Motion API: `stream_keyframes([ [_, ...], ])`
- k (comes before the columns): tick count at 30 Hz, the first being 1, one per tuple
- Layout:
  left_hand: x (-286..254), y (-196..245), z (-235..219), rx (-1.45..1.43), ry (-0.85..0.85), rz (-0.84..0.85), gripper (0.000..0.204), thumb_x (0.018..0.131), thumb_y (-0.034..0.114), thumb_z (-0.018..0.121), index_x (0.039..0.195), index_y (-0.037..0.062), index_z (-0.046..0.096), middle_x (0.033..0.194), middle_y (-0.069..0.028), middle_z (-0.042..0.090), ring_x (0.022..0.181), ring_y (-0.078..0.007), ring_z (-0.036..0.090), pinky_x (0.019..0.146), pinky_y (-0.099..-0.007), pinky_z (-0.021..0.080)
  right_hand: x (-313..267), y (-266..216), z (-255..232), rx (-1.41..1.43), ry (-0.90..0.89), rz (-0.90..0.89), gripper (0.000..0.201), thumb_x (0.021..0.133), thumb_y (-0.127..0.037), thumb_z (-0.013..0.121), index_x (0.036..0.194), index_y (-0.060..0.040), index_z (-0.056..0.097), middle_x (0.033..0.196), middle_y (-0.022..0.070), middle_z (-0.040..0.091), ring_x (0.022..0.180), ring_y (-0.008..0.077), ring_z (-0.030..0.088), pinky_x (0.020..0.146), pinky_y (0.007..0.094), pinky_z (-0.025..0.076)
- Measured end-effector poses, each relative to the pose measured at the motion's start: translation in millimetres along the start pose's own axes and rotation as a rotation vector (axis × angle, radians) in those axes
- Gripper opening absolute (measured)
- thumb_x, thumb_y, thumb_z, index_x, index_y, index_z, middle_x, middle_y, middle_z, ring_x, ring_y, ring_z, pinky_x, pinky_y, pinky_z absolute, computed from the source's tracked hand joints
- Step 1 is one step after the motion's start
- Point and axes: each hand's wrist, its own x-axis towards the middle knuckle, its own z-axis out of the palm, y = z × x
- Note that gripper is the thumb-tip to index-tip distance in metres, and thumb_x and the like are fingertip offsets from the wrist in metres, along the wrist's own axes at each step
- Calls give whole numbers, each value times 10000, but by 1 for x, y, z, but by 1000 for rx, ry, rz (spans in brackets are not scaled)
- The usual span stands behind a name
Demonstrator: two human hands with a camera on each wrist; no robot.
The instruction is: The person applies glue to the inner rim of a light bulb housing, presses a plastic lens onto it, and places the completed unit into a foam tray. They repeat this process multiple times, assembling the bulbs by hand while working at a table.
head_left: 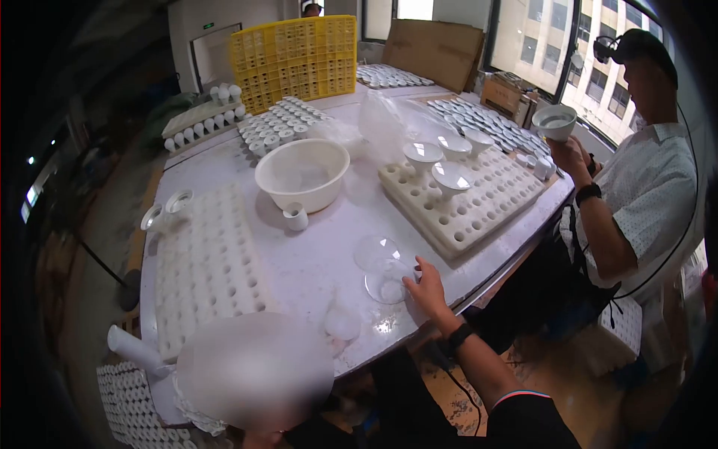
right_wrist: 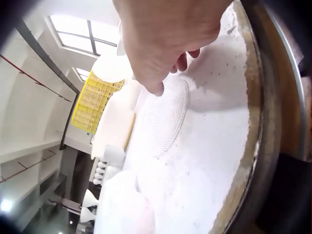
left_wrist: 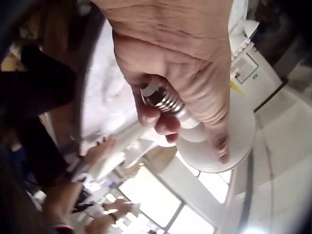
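Note:
My left hand (left_wrist: 180, 53) grips a lamp by its silvery screw base (left_wrist: 168, 103), fingers curled round it. The lamp's wide white shade (left_wrist: 240, 139) faces away from the palm. In the head view, that shade (head_left: 254, 367) is a large blurred oval low in the picture, hiding most of the hand. My right hand (head_left: 430, 293) is low over the table, its thumb and index finger spread at the edge of a clear round cover (head_left: 379, 286). Another clear cover (head_left: 376, 248) overlaps it. Seen from the right wrist, the hand (right_wrist: 170, 39) hovers over a ribbed transparent cover (right_wrist: 168, 114).
A white basin (head_left: 299, 198) and small white cup (head_left: 296, 218) stand mid-table. Holed foam boards lie left (head_left: 206, 262) and right (head_left: 464, 224), the latter holding several lamps. Crumpled clear plastic (head_left: 342, 322) lies near the front. Another person (head_left: 651, 179) stands at the right.

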Motion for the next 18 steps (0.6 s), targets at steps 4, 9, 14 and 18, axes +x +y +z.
stream_keyframes([
  [4,-5,-29,32,1190,152,207,728,645,255,803,1211,6,418,1027,-130,623,960,-228,623,832,-344,499,15,-6,2,-142,-227,191,479,708,-218,649,1156,-72,559,992,141,583,908,287,557,813,389,449],
  [9,-8,-58,30,935,275,267,559,697,223,760,1174,53,522,1094,-94,611,1008,-233,596,871,-351,467,22,42,-1,390,-167,333,162,811,-137,582,882,-9,652,704,47,600,648,95,551,515,253,435],
  [14,-1,-78,41,853,246,263,538,723,199,738,1192,62,513,1120,-93,598,1047,-227,569,910,-350,440,-16,-10,-50,929,-109,631,169,849,-78,484,1016,-58,493,924,92,593,816,213,623,638,298,501],
  [18,2,-80,45,976,99,204,522,772,147,690,1239,67,472,1202,-98,546,1136,-216,496,992,-350,367,-17,-7,-63,1182,-50,690,229,852,-17,479,1078,-47,454,994,124,588,903,244,613,733,354,521],
])
